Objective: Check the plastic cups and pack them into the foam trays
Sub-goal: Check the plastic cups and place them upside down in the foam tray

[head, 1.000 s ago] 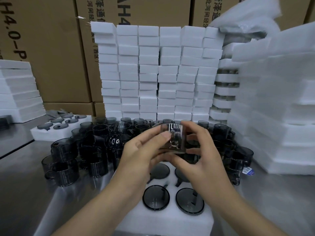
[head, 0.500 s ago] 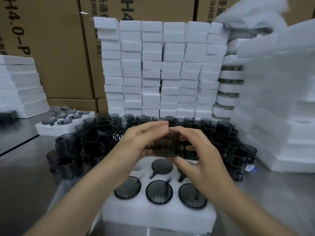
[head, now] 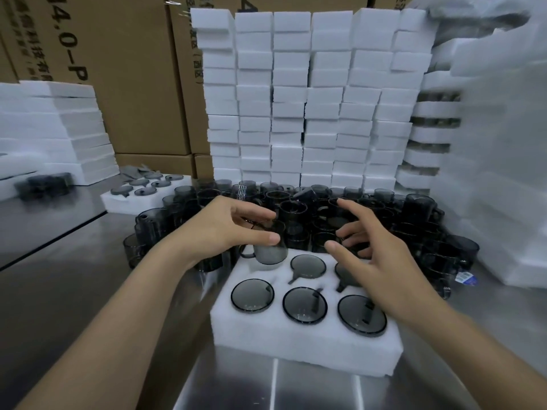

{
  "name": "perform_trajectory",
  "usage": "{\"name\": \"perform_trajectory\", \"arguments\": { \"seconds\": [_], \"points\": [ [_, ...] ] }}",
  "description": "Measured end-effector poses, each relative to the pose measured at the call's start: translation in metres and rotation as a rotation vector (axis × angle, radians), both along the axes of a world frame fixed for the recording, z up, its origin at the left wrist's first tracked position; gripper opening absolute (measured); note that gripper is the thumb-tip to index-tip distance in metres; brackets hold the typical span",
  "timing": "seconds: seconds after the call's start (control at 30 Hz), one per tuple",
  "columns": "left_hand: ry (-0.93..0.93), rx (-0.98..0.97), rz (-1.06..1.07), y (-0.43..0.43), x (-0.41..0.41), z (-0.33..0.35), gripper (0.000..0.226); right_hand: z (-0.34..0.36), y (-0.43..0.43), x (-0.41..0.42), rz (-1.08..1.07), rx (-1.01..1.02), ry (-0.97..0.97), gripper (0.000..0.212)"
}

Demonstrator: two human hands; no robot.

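Note:
A white foam tray [head: 296, 344] lies in front of me on the steel table, with several smoky grey cups sunk in its holes. My left hand [head: 225, 229] grips another smoky plastic cup [head: 270, 251] upright over the tray's far-left hole, its small handle pointing left. My right hand [head: 367, 255] hovers over the tray's far-right corner, fingers spread and holding nothing. A big heap of loose grey cups [head: 414, 220] stands just behind the tray.
A wall of stacked white foam blocks [head: 310, 99] rises behind the cups. More foam stacks stand at the right [head: 497, 173] and left [head: 50, 128]. A second filled foam tray [head: 118, 202] lies at the back left. Cardboard boxes [head: 133, 69] line the back.
Both hands held one cup up between them before. Now the cup has come down to the tray's far-left hole in my left hand alone, and my right hand has let go.

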State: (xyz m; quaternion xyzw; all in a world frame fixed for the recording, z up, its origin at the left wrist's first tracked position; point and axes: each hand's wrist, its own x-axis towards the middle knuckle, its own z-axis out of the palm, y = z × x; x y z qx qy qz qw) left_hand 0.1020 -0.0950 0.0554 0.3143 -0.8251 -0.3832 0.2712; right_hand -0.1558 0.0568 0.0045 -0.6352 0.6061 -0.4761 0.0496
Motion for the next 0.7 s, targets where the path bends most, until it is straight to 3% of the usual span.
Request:
{"name": "perform_trajectory", "arguments": {
  "seconds": [0.3,0.7],
  "points": [
    [-0.047,-0.051,-0.016,-0.002,0.0,-0.002,0.045,-0.001,-0.001,-0.001,0.027,0.012,0.001,0.06],
    [-0.125,-0.079,-0.05,-0.004,-0.004,-0.009,0.047,-0.006,-0.006,-0.004,0.032,0.002,0.001,0.06]
  ]
}}
